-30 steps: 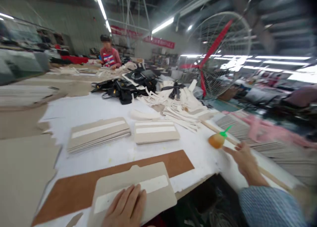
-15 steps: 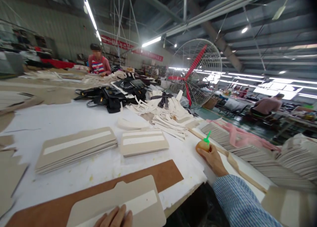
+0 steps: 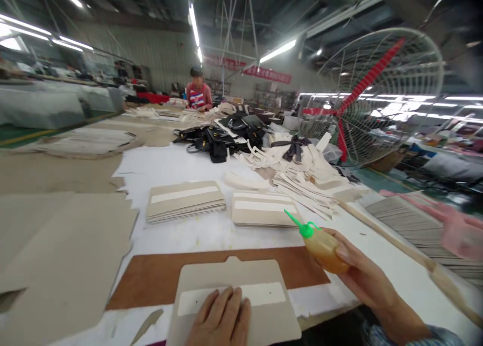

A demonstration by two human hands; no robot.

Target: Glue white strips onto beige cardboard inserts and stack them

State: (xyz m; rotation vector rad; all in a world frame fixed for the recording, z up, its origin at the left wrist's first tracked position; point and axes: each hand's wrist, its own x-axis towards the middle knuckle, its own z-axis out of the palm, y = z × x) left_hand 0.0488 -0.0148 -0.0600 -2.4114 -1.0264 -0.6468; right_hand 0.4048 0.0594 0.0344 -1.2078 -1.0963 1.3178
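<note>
My left hand (image 3: 221, 320) lies flat, fingers together, on a grey card piece (image 3: 234, 295) with a white strip across it. That piece rests on a brown board (image 3: 158, 275) near the table's front edge. My right hand (image 3: 362, 275) grips a small amber glue bottle (image 3: 320, 245) with a green nozzle that points up and left, held above the board's right end.
Two stacks of grey card pieces (image 3: 184, 200) (image 3: 264, 208) lie beyond the board on the white table cover (image 3: 196, 165). Large grey sheets (image 3: 56, 245) lie at left. Black bags (image 3: 219, 135) and white strips (image 3: 305, 175) are piled farther back. A person (image 3: 196, 92) works at the far end. A big fan (image 3: 373, 94) stands at right.
My right hand reached to the bottle at the table's right edge, closed on it and carried it left over the board. My left hand stayed on the card piece.
</note>
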